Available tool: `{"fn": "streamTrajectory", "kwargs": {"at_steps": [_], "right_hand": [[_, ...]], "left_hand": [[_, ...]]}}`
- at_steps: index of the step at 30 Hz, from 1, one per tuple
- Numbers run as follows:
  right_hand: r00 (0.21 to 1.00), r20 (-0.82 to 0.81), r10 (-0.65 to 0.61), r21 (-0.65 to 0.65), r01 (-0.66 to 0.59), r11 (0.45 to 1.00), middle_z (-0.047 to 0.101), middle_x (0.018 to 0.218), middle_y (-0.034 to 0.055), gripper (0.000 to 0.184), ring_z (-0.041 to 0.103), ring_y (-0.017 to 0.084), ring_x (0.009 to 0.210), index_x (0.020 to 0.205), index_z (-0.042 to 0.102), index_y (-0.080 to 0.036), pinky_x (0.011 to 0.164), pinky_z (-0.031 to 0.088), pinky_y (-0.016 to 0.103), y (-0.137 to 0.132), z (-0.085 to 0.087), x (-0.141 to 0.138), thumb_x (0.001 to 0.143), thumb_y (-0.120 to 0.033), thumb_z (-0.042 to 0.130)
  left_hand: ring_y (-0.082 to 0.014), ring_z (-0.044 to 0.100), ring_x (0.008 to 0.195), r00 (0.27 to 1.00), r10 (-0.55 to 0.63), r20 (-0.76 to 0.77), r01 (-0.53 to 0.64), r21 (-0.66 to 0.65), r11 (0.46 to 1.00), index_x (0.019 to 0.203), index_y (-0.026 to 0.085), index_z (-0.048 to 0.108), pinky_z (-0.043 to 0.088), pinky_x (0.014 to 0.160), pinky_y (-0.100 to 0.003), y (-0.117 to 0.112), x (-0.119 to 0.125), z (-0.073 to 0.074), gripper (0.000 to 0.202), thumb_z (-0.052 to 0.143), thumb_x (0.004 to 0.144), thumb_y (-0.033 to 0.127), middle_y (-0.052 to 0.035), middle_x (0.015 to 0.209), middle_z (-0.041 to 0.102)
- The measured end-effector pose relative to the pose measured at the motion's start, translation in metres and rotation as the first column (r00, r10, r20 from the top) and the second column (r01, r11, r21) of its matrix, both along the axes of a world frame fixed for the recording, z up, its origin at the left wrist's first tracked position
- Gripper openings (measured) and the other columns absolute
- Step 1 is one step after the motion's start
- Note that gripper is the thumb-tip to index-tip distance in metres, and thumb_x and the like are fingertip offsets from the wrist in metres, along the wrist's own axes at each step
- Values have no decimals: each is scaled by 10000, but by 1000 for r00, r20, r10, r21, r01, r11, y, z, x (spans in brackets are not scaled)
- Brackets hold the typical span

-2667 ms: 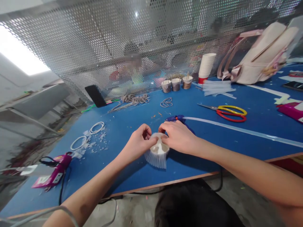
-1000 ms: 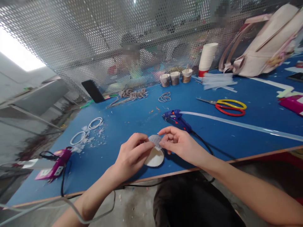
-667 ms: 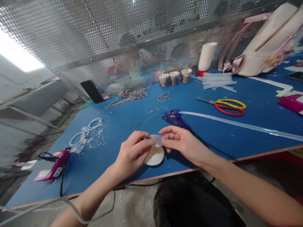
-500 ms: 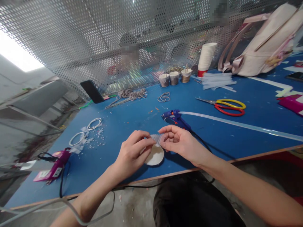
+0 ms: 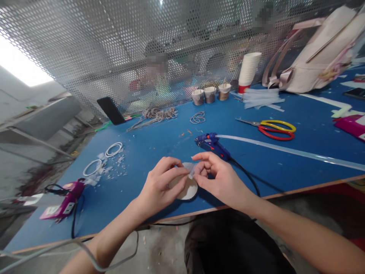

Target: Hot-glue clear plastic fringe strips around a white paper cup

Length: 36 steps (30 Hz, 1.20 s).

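Near the table's front edge, my left hand pinches a small, thin, whitish translucent strip. The fingers of my right hand are closed on the strip's right side, with the index finger arched above it. Below the strip lies a round white disc with a dark rim, partly covered by my left fingers. Just beyond my right hand, a blue glue gun rests on its side, a long clear glue stick running out of its back end.
Scissors with yellow and red handles lie at right. White rings and scraps are at left, near a magenta device. Along the back stand a phone, grey cord, small decorated cups, stacked paper cups and a bag.
Both hands stay over the disc with the strip between them. My right hand has shifted very slightly, and the fingers have adjusted a little on the strip.
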State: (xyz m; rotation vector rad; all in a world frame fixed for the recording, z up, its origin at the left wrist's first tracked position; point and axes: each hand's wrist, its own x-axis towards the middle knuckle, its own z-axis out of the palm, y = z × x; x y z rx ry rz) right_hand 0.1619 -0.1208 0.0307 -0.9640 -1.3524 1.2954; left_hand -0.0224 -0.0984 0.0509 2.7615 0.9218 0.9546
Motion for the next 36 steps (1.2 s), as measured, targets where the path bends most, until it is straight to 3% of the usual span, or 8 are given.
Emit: {"fn": "streamTrajectory", "kwargs": {"at_steps": [8,20,25,28,31,34,36], "right_hand": [[998,3,-58,113,57,992,615,864,8,308,515,109,648,1049,520,-213,632,467,268,0,-4,-2,755,-182,604],[997,-81,-8,-93,1,996,538,715,-42,305,411,81,542,986,498,-194,519,358,234,1,7,1,697,-197,595],[992,-70,-108,-102,100,990,526,694,-53,305,431,90,545,989,488,-198,507,344,231,5,2,6,718,-268,611],[993,39,-107,-81,110,991,539,679,-31,144,483,115,609,833,561,-192,571,385,252,9,-2,9,755,-309,590],[988,148,-33,-38,39,999,623,777,9,140,551,158,740,784,646,-196,691,421,293,11,-4,10,783,-309,562],[994,110,3,-49,2,999,660,924,24,186,576,178,858,892,699,-213,791,421,318,12,-5,7,783,-302,577],[1000,17,12,-109,-10,994,658,889,18,210,573,171,834,918,709,-216,785,426,316,13,-6,4,757,-318,619]], "left_hand": [[-154,589,843,1000,28,4,-28,-29,999,920,177,641,520,706,-278,2,2,2,119,536,879,140,-66,926,592],[-156,591,837,999,41,22,-41,-20,999,913,167,649,523,693,-279,3,4,1,126,527,885,161,-70,911,596],[-150,589,833,999,48,19,-48,-45,998,927,175,649,516,678,-266,4,2,0,135,521,889,155,-68,926,594],[-146,589,821,998,48,31,-46,-57,997,927,172,646,510,665,-258,4,0,-1,135,519,889,147,-67,927,593],[-145,589,817,998,44,52,-41,-57,998,922,165,645,505,659,-255,5,0,-2,132,518,890,144,-66,917,591],[-144,588,813,997,46,62,-42,-64,997,920,167,646,505,659,-255,7,0,-3,136,513,896,150,-64,908,590],[-144,590,813,997,42,70,-38,-63,997,924,168,648,506,664,-256,8,0,-4,136,516,896,152,-63,904,591]]}}
